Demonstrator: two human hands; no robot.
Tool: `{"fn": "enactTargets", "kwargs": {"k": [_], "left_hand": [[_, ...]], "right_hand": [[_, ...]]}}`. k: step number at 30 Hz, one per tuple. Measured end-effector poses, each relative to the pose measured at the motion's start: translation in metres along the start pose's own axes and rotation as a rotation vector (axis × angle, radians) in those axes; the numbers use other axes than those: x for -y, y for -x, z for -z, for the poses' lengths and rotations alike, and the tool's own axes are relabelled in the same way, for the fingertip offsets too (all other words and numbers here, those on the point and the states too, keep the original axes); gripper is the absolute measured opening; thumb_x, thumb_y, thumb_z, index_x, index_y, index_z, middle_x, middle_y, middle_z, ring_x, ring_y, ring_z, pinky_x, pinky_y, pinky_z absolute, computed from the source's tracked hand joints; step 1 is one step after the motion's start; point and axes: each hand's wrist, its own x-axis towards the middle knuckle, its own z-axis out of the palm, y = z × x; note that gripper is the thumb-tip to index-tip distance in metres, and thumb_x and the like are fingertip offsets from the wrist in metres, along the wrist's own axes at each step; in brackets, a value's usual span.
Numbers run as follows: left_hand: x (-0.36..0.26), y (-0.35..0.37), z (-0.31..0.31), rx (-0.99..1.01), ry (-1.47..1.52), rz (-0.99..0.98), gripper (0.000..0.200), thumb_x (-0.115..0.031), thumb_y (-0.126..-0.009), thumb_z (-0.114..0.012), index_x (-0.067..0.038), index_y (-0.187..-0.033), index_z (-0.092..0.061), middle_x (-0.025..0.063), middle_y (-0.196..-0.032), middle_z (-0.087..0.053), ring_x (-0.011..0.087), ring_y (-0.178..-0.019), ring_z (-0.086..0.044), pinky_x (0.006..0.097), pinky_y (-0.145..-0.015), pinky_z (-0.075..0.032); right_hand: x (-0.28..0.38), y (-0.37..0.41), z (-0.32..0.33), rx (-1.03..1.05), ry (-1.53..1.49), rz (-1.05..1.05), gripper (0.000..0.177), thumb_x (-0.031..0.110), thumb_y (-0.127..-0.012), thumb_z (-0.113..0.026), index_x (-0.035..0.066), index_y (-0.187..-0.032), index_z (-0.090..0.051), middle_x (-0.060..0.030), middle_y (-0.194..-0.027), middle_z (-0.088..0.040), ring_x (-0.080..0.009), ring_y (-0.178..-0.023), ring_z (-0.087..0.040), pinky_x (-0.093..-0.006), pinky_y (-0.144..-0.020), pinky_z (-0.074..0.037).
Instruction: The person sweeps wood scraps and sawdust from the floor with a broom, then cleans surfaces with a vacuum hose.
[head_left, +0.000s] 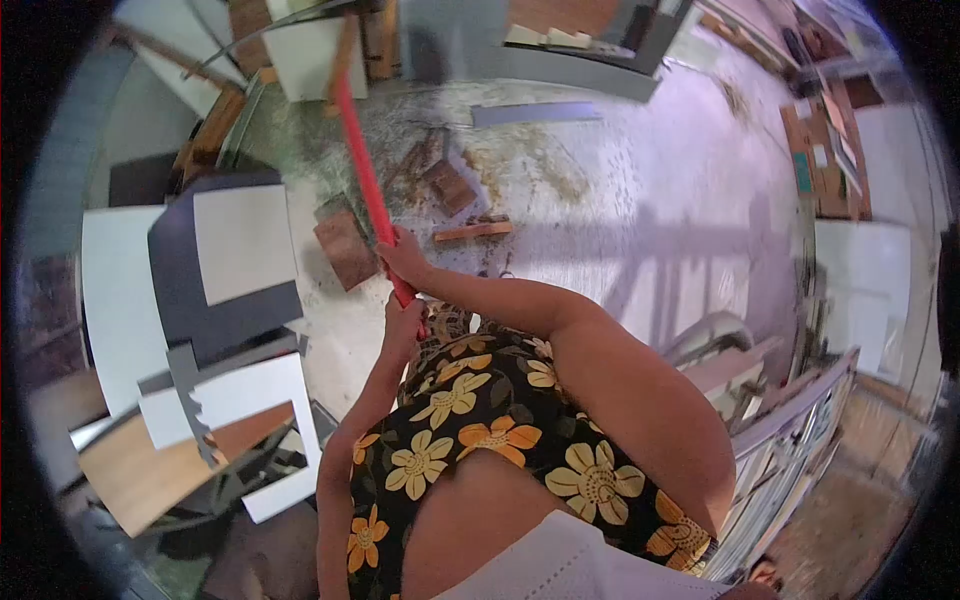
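A long red pole (366, 172) slants away from my body toward the upper left. My right hand (404, 257) is wrapped round it, above my left hand (403, 322), which is closed round the lower end. The pole's far end meets a blurred brownish part, and I cannot make out what kind of tool it is. Just left of my right hand, a brown board piece (346, 248) lies on the floor. Past the hands are a wooden strip (474, 231) and a brown block (450, 188), apart from the pole.
Dark debris and stains mark the concrete floor (640, 190). A grey strip (535, 113) lies farther off. White and dark panels (120, 300) are stacked at left, with a cut white frame (309, 400). Stacked long strips (790, 430) stand at right, and a cardboard box (815, 160) sits beyond.
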Motion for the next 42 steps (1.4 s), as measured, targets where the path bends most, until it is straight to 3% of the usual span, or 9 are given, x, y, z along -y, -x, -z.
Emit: {"fn": "enactTargets", "kwargs": {"k": [9, 13, 15, 24, 28, 29, 30, 36, 42], "left_hand": [[0.021, -0.076, -0.122, 0.643, -0.177, 0.673, 0.008, -0.013, -0.074, -0.048, -0.008, -0.077, -0.044, -0.0006, -0.052, -0.040, 0.0080, -0.033, -0.032, 0.0221, -0.029, -0.025], [0.032, -0.065, -0.215, 0.812, -0.554, 0.661, 0.017, -0.025, -0.077, -0.052, -0.008, -0.078, -0.049, -0.0016, -0.052, -0.042, 0.0078, -0.035, -0.034, 0.0221, -0.032, -0.026], [0.066, -0.072, -0.248, 0.849, -0.771, 0.474, 0.030, -0.036, -0.080, -0.051, -0.008, -0.088, -0.050, 0.0019, -0.061, -0.050, 0.0101, -0.039, -0.043, 0.0214, -0.036, -0.031], [0.068, -0.082, -0.254, 0.578, -0.425, 0.551, 0.031, -0.034, -0.083, -0.048, -0.007, -0.098, -0.045, 0.0091, -0.078, -0.054, 0.0160, -0.049, -0.054, 0.0231, -0.039, -0.040], [0.066, -0.093, -0.244, 0.421, -0.383, 0.469, 0.024, -0.027, -0.085, -0.045, -0.006, -0.095, -0.044, 0.0101, -0.077, -0.058, 0.0146, -0.050, -0.055, 0.0226, -0.043, -0.042], [0.066, -0.093, -0.243, 0.403, -0.366, 0.442, 0.023, -0.027, -0.085, -0.045, -0.007, -0.095, -0.044, 0.0103, -0.077, -0.058, 0.0144, -0.051, -0.055, 0.0225, -0.044, -0.043], [0.068, -0.094, -0.242, 0.423, -0.398, 0.414, 0.027, -0.032, -0.086, -0.043, -0.007, -0.095, -0.046, 0.0105, -0.079, -0.060, 0.0152, -0.055, -0.056, 0.0236, -0.049, -0.044], [0.077, -0.102, -0.257, 0.354, -0.221, 0.477, 0.047, -0.050, -0.083, -0.041, -0.006, -0.096, -0.052, 0.0098, -0.080, -0.059, 0.0193, -0.063, -0.058, 0.0307, -0.057, -0.046], [0.094, -0.084, -0.276, 0.679, -0.460, 0.639, 0.060, -0.057, -0.079, -0.043, -0.004, -0.105, -0.048, 0.0145, -0.088, -0.056, 0.0224, -0.067, -0.057, 0.0308, -0.061, -0.045]], "right_hand": [[-0.031, 0.045, 0.188, -0.905, -0.181, 0.116, 0.015, 0.007, -0.071, -0.050, 0.003, -0.084, -0.043, -0.0057, -0.057, -0.047, -0.0170, -0.042, -0.048, -0.0307, -0.037, -0.040], [-0.082, 0.090, 0.294, -1.149, -0.104, -0.064, 0.008, 0.006, -0.070, -0.049, 0.003, -0.077, -0.045, -0.0075, -0.054, -0.048, -0.0195, -0.041, -0.048, -0.0323, -0.037, -0.041], [-0.066, 0.124, 0.329, -1.228, -0.484, -0.136, 0.003, 0.005, -0.068, -0.047, 0.003, -0.070, -0.048, -0.0087, -0.054, -0.049, -0.0208, -0.042, -0.047, -0.0329, -0.038, -0.041], [-0.104, 0.125, 0.451, -0.639, -0.526, -0.234, 0.010, 0.010, -0.070, -0.049, 0.005, -0.063, -0.047, -0.0081, -0.056, -0.048, -0.0224, -0.046, -0.048, -0.0356, -0.041, -0.043], [-0.112, 0.055, 0.393, -0.457, 0.120, -0.083, 0.016, 0.016, -0.065, -0.059, 0.001, -0.062, -0.055, -0.0051, -0.060, -0.055, -0.0176, -0.052, -0.052, -0.0331, -0.047, -0.043], [-0.119, 0.020, 0.379, -0.484, 0.453, -0.407, 0.016, 0.016, -0.068, -0.058, 0.002, -0.061, -0.056, -0.0053, -0.059, -0.054, -0.0175, -0.050, -0.051, -0.0328, -0.047, -0.044], [-0.137, 0.004, 0.367, -0.497, 0.080, -0.447, 0.014, 0.016, -0.071, -0.056, 0.003, -0.069, -0.059, -0.0048, -0.058, -0.054, -0.0166, -0.050, -0.052, -0.0312, -0.047, -0.044], [0.003, 0.076, 0.350, -0.142, -0.124, -0.309, 0.027, 0.013, -0.068, -0.058, 0.000, -0.092, -0.057, -0.0043, -0.067, -0.057, -0.0151, -0.054, -0.052, -0.0257, -0.050, -0.043], [-0.021, 0.134, 0.371, -0.488, 0.138, -0.058, 0.042, 0.010, -0.067, -0.056, 0.000, -0.108, -0.050, -0.0052, -0.070, -0.054, -0.0114, -0.057, -0.050, -0.0257, -0.048, -0.042]]}}
